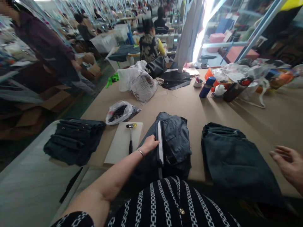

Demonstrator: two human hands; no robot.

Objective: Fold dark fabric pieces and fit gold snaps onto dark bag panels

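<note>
A dark blue-grey garment (176,135) lies bunched on the table in front of me, with a white strip (160,142) along its opening. My left hand (151,143) pinches the garment's edge beside that strip. Off to the right, my right hand (290,164) is held out with thumb and fingers apart and nothing in it. It is nearest a stack of folded dark garments (232,154). Left of the middle garment, a hammer (131,135) with a yellow-tipped head rests on a white board (118,143).
Another folded dark stack (73,138) sits at the table's left edge. Behind the board is a plastic bag of small dark pieces (119,113). Farther back stand a blue bottle (207,87), a small cup (198,83) and a white bag (144,82). A person walks past on the left.
</note>
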